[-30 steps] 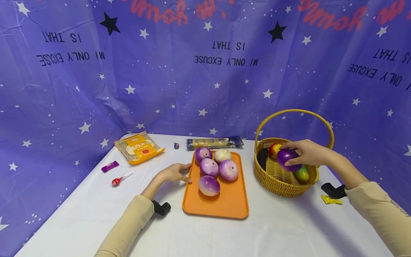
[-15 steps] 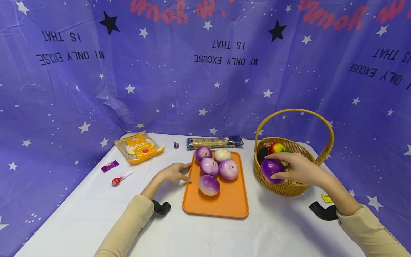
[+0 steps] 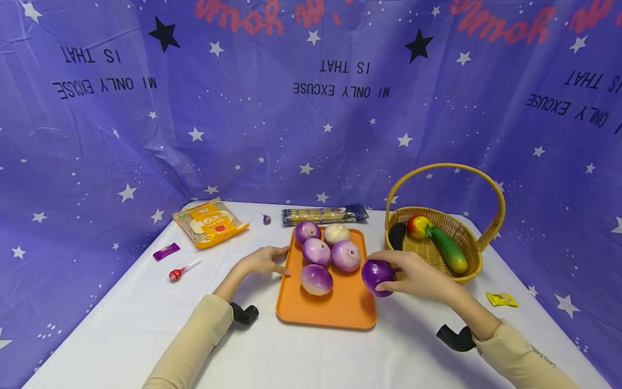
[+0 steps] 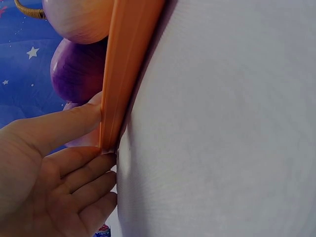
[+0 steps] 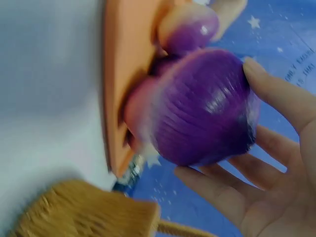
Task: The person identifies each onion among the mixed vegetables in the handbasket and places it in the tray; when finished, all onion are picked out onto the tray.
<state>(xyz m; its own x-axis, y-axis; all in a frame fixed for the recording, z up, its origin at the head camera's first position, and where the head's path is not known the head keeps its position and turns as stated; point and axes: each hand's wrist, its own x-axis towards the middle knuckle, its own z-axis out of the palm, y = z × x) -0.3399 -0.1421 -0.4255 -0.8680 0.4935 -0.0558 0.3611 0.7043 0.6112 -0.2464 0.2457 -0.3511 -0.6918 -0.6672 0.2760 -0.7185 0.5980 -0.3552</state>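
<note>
My right hand (image 3: 419,274) grips a deep purple onion (image 3: 378,277) at the right edge of the orange tray (image 3: 340,313). In the right wrist view, thumb and fingers hold this onion (image 5: 205,108) from opposite sides, above the tray's rim. On the tray sit several paler purple-and-white onions (image 3: 317,280) and a whitish one (image 3: 337,234). My left hand (image 3: 262,261) holds the tray's left edge. The left wrist view has its thumb (image 4: 74,126) over the rim and the fingers against the outer side and underside.
A wicker basket (image 3: 427,265) with a tall handle stands right of the tray, holding an eggplant (image 3: 397,235), a cucumber (image 3: 448,248) and a red-yellow fruit (image 3: 418,226). Around lie a noodle pack (image 3: 324,215), an orange food bag (image 3: 211,224), a lollipop (image 3: 177,274) and a yellow wrapper (image 3: 502,300).
My right hand has carried the purple onion left, out of the basket and over to the tray's right edge. The cucumber has come into full view. My left hand stays at the tray.
</note>
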